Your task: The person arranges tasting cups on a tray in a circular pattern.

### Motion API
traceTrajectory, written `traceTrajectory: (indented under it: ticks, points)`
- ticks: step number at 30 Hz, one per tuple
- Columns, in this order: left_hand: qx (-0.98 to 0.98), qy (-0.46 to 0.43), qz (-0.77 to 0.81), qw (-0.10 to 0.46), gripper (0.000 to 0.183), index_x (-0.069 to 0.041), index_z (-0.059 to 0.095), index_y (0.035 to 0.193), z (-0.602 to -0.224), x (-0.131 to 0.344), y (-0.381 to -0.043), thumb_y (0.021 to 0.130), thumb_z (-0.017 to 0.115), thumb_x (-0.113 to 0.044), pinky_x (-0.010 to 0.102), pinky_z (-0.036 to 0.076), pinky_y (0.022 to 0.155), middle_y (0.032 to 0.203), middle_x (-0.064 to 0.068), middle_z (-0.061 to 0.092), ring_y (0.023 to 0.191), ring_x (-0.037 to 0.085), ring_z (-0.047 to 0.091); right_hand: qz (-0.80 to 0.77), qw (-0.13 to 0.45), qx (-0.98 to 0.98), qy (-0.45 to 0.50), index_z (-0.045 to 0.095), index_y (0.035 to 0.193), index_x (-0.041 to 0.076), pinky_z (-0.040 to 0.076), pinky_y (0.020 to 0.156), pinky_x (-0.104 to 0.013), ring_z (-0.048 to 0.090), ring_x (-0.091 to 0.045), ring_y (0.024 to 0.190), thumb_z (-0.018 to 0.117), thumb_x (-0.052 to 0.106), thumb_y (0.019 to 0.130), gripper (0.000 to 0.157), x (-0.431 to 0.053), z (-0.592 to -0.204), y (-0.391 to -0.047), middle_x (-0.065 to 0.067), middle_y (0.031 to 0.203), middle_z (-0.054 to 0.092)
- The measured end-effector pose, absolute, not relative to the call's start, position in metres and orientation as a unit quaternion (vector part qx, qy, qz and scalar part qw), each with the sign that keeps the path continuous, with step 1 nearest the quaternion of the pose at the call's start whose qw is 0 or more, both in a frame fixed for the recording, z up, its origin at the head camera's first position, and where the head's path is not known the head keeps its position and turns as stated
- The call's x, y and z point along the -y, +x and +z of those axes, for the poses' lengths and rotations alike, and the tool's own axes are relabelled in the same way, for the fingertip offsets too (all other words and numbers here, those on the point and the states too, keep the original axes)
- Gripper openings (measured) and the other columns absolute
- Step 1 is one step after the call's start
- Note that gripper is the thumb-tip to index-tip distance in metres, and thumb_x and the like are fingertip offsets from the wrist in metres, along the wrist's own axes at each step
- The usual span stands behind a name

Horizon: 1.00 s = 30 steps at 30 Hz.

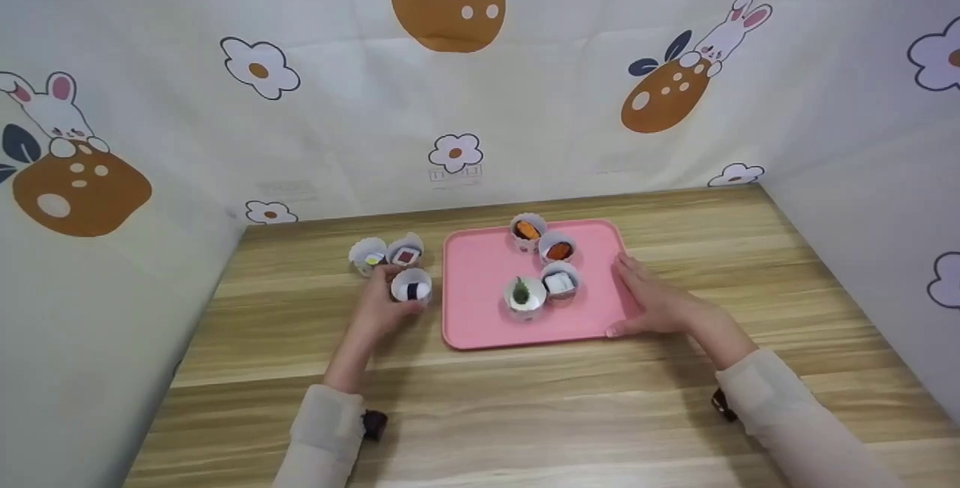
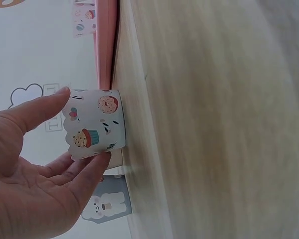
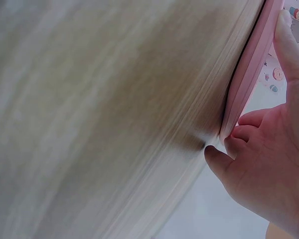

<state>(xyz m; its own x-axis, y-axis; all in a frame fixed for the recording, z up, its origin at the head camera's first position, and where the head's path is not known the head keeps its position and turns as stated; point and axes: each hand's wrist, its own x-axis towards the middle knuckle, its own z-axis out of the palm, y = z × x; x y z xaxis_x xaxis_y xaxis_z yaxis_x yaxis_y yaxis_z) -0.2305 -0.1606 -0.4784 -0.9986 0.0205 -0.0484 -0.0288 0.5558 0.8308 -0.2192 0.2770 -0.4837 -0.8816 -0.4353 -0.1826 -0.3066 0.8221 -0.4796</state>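
In the head view my left hand (image 1: 384, 306) holds a small paper baking cup (image 1: 412, 298) left of the pink tray (image 1: 472, 323), between thumb and fingers. A white sushi piece with a black band (image 1: 412, 291) lies inside it. The left wrist view shows the cup (image 2: 95, 119) printed with cupcakes and donuts, upright on the table. My right hand (image 1: 658, 302) touches the tray's right side, thumb at the front corner and fingers along the edge. In the right wrist view the thumb lies along the tray rim (image 3: 246, 69), the fingers loosely bent.
Several paper cups stand on the tray: orange-topped (image 1: 527, 232), red-topped (image 1: 558, 249), white-filled (image 1: 560, 282) and green-topped (image 1: 525, 300). Just beyond my left hand, two more cups, one yellow-and-white (image 1: 368, 255) and one dark red-centred (image 1: 406, 252), stand on the wooden table (image 1: 540, 413). A printed curtain (image 1: 352, 98) backs the table.
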Motion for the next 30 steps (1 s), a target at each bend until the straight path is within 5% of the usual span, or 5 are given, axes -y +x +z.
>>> traceTrajectory:
  ticks: [30]
  points:
    - [-0.885, -0.035, 0.463, 0.028, 0.057, 0.008, 0.048, 0.129, -0.4805, 0.1589, -0.2339, 0.080, 0.075, -0.002, 0.054, 0.038, 0.114, 0.135, 0.031, 0.054, 0.127, 0.042, 0.051, -0.230, 0.153, -0.944, -0.183, 0.007, 0.157, -0.006, 0.014, 0.123, -0.060, 0.004, -0.047, 0.152, 0.076, 0.057, 0.079, 0.121, -0.2763, -0.4864, -0.2214, -0.028, 0.165, 0.000]
